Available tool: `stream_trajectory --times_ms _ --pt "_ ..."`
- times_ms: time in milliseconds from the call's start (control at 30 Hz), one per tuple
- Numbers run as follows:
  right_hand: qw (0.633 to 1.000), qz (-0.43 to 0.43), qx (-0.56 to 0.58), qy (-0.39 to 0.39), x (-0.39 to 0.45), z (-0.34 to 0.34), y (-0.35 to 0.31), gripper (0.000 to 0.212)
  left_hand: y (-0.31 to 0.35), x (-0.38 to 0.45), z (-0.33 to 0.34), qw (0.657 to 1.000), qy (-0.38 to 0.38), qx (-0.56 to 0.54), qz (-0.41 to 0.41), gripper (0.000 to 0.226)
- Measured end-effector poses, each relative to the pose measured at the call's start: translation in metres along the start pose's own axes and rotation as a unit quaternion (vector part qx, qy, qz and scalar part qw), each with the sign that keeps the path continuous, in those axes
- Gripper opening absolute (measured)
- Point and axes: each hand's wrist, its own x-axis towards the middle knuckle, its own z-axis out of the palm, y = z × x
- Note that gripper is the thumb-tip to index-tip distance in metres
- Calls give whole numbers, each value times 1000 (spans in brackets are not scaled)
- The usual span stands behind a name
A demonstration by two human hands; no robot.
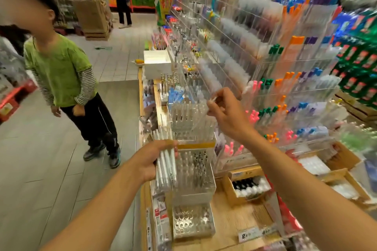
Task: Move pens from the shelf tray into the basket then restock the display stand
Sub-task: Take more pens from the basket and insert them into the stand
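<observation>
My left hand (152, 160) grips a bundle of several white pens (166, 161), held upright beside a clear tiered display stand (193, 181). My right hand (225, 111) is raised over the stand's upper tier and pinches one clear pen (201, 117) that slants down toward the holes. The upper tier (189, 116) holds a row of upright clear pens. The middle tier has some dark-tipped pens on its right side. The lowest tier (192, 221) shows bare holes. No basket is in sight.
The stand sits on a wooden shelf (234, 224) with cardboard boxes (247, 187) of stock to the right. Tall acrylic racks (285, 79) of coloured pens rise behind. A child in a green shirt (61, 73) stands in the aisle at left. A white box (157, 63) sits farther along.
</observation>
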Motion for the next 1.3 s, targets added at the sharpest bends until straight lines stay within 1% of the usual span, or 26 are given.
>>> stream_trajectory --times_ms 67,133,367,533,567,633,700,800,1100,1300 --pt "998 -16 -68 -10 -1 8 -2 15 3 2 -4 1000 -7 6 -8 15" --pt "993 -26 -116 -12 0 11 -1 16 6 3 -7 1000 -11 4 -7 9" --pt "983 -72 -164 -45 13 1 2 20 15 6 1 1000 4 -4 10 7" --pt "965 -89 -215 -119 18 3 8 19 18 9 11 1000 10 7 21 8" --pt "968 -90 -206 -115 19 3 9 18 18 10 12 1000 8 9 22 8" --pt "979 -85 -166 -83 22 0 9 14 19 10 13 1000 9 7 22 8" --pt "982 -85 -155 -68 26 -4 9 13 18 11 13 1000 13 5 23 8" --pt "978 -92 -164 -88 29 -6 8 14 17 12 14 999 26 5 20 7" --pt "977 -90 -154 -117 33 -5 8 19 22 10 16 1000 20 4 20 6" --pt "955 -97 -226 -165 28 3 17 16 21 9 16 999 24 5 23 10"
